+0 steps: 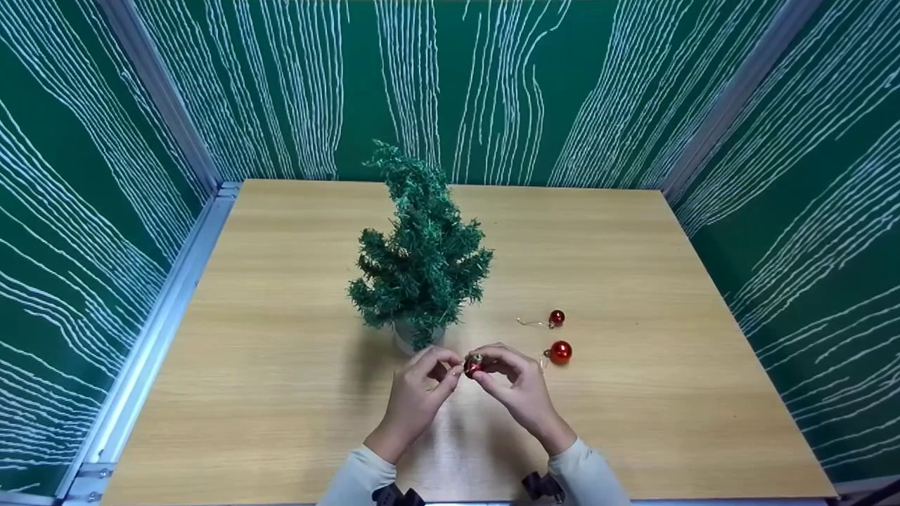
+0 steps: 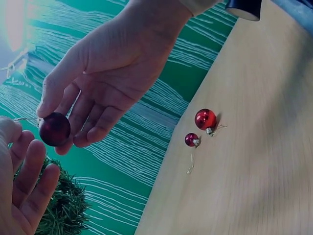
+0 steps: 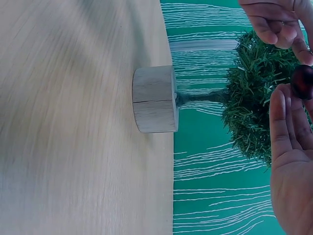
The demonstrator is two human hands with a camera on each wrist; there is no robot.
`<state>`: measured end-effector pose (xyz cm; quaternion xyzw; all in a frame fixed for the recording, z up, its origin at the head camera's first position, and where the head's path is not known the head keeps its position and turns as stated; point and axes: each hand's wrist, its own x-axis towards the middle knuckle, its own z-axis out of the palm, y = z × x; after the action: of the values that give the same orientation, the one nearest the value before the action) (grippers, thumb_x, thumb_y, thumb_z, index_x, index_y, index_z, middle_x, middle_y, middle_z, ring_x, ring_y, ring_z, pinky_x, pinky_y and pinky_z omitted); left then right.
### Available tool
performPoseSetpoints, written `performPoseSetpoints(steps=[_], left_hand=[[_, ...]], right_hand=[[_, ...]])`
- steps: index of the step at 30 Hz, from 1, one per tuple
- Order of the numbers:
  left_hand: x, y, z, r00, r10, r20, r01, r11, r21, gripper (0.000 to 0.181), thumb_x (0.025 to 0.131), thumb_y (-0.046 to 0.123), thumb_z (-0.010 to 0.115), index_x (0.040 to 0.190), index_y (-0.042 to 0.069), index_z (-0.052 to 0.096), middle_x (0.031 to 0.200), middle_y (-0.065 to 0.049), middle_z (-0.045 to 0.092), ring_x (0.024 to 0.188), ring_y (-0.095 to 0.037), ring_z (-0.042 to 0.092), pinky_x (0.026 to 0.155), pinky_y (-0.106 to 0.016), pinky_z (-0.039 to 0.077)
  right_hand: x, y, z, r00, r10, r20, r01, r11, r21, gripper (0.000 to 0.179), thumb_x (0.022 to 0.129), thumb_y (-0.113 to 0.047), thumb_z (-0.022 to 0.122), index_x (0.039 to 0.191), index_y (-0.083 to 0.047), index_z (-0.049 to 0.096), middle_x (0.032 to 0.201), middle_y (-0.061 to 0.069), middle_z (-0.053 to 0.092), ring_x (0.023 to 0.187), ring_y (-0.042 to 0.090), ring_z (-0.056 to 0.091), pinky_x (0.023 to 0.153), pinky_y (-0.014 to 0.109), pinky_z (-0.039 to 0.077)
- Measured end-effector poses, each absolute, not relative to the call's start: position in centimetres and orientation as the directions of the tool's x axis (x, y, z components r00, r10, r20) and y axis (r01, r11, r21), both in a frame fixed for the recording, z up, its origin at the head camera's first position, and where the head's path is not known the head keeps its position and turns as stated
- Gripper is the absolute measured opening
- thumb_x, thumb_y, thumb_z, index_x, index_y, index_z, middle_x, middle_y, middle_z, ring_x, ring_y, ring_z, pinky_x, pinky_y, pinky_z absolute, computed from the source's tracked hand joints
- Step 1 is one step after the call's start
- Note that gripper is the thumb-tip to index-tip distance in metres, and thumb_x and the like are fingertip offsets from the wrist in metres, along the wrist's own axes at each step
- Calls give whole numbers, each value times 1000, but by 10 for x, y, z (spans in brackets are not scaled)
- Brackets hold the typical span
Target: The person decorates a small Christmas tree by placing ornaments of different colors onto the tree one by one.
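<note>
A small red Christmas bauble [image 1: 473,365] is held up between both hands, in front of the tree. My right hand [image 1: 517,386] pinches the ball between thumb and fingertips. From the other side, my left hand [image 1: 415,397] pinches the thin gold string [image 2: 24,118] at the bauble's cap. In the left wrist view the ball [image 2: 54,129] looks dark and shiny against the right fingertips. Just beyond the hands stands a small green artificial Christmas tree [image 1: 422,260], its top bent to the left. The right wrist view shows its round pale wooden base [image 3: 154,100].
Two more red baubles lie on the wooden table [image 1: 668,393] to the right of the hands: a smaller one [image 1: 557,318] with its string stretched left, and a larger one [image 1: 560,352] nearer. Green walls with white lines [image 1: 590,91] enclose the table at the back and sides.
</note>
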<state>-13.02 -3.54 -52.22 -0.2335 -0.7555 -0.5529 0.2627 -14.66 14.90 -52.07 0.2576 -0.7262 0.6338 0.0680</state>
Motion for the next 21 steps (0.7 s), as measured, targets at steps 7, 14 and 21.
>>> performPoseSetpoints(steps=[7,14,21], left_hand=[[-131,-35,-527,-732,107,672,674,259,692,23,82,0,75,99,13,67,94,-1,66,65,-9,59,59,-24,54],[-132,-35,-527,-723,120,680,682,278,676,12,86,12,75,97,16,71,94,3,67,73,-7,62,64,-16,52],[-131,-35,-523,-716,110,689,687,281,670,11,87,11,74,95,15,69,95,2,65,71,-7,59,64,-16,52]], right_hand=[[-148,148,-522,-836,-308,454,-491,51,-869,23,86,3,70,109,-1,69,101,15,69,91,16,67,81,26,56],[-149,147,-524,-824,-309,475,-513,52,-857,24,85,5,71,109,0,69,101,15,69,92,15,67,82,27,56],[-148,147,-525,-829,-306,468,-509,67,-858,26,84,5,72,109,0,69,101,17,69,92,14,67,81,27,56]])
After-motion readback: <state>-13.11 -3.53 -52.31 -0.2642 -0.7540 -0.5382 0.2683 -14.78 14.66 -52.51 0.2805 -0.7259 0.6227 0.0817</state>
